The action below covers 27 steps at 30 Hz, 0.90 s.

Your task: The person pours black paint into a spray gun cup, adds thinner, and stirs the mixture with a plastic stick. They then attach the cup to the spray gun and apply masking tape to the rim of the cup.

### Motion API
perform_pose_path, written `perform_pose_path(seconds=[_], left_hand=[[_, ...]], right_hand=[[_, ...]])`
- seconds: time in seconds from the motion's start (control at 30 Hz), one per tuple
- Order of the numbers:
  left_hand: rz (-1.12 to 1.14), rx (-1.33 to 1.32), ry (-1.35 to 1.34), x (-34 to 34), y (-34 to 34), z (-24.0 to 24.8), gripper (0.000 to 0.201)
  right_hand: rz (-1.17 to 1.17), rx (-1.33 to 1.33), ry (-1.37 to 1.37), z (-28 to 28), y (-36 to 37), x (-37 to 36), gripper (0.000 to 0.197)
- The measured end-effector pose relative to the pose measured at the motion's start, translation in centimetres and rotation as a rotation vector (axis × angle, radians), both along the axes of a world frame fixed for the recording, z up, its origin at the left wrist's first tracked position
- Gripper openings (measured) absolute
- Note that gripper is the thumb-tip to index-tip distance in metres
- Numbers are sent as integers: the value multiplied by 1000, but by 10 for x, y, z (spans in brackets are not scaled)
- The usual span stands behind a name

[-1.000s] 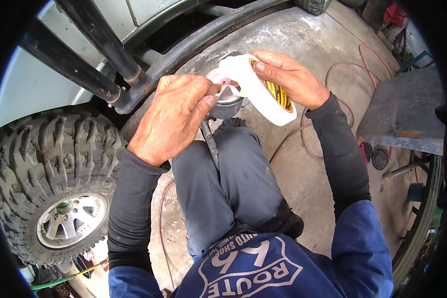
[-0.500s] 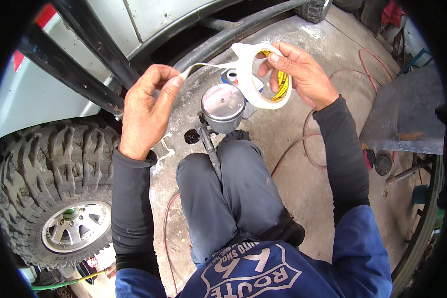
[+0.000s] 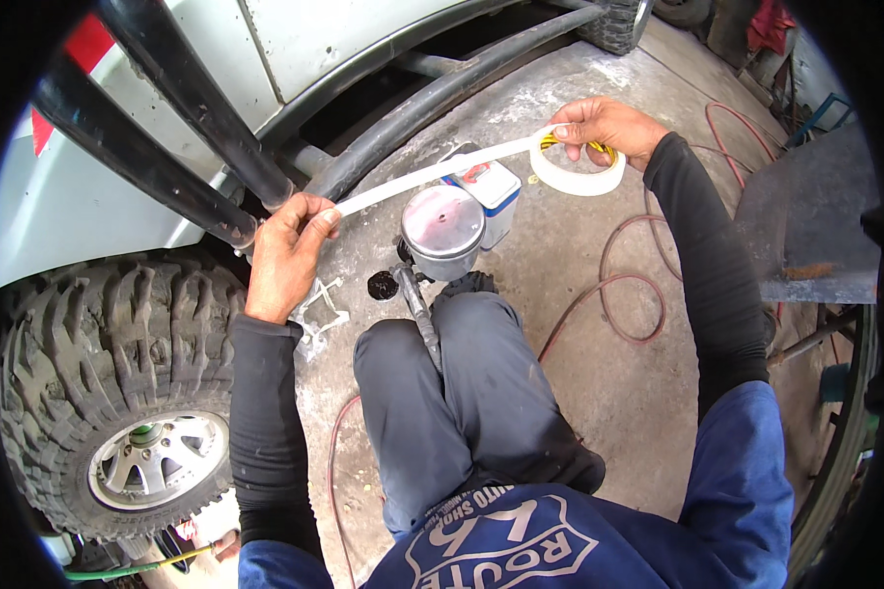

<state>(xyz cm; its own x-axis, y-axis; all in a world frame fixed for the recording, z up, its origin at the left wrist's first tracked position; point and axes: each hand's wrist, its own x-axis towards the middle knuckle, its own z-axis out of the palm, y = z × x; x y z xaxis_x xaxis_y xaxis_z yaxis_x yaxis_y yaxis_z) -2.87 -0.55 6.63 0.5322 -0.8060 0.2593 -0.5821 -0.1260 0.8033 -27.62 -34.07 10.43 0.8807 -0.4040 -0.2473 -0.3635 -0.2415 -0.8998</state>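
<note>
A white strip of masking tape [image 3: 432, 175] runs taut between my hands. Its free end is pinched between thumb and finger of my left hand [image 3: 287, 257], which is beside the lower ends of two black tubes [image 3: 236, 221]; whether the tape touches them I cannot tell. My right hand [image 3: 619, 133] grips the masking tape roll [image 3: 580, 183], with fingers through its yellow-and-black core. Below the strip, a spray gun with a round metal cup [image 3: 444, 234] stands in front of my knees. Behind it is a white and blue rectangular can [image 3: 501, 204].
At left, a large knobby tyre [image 3: 88, 324] sits under the white vehicle body [image 3: 324, 49]. A black side bar [image 3: 442, 103] runs along the vehicle. A reddish hose [image 3: 609, 294] loops over the concrete floor. Dark sheet metal [image 3: 810, 226] stands at right. Crumpled tape scraps [image 3: 322, 314] lie near my left wrist.
My hands have moved apart, drawing out a longer, straighter strip. The left hand lowered toward the black tubes' ends; the right moved rightward with the roll, which has tilted flatter.
</note>
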Motion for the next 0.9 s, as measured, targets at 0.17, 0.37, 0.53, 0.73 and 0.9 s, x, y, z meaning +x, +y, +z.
perform_pose_path(seconds=[0.17,0.37,0.53,0.73,0.9], left_hand=[[-30,10,65,1,3,-6,13],[-30,14,95,-1,7,-11,13],[-31,8,117,-4,10,-13,13],[-29,7,121,-9,13,-13,12],[-71,-17,131,-22,21,-13,12]], right_hand=[[10,15,30,-3,2,1,27],[0,-19,36,-7,6,-2,28],[6,-32,35,-6,7,-5,29],[25,-36,49,-9,10,-8,28],[38,-1,62,-6,21,-22,27]])
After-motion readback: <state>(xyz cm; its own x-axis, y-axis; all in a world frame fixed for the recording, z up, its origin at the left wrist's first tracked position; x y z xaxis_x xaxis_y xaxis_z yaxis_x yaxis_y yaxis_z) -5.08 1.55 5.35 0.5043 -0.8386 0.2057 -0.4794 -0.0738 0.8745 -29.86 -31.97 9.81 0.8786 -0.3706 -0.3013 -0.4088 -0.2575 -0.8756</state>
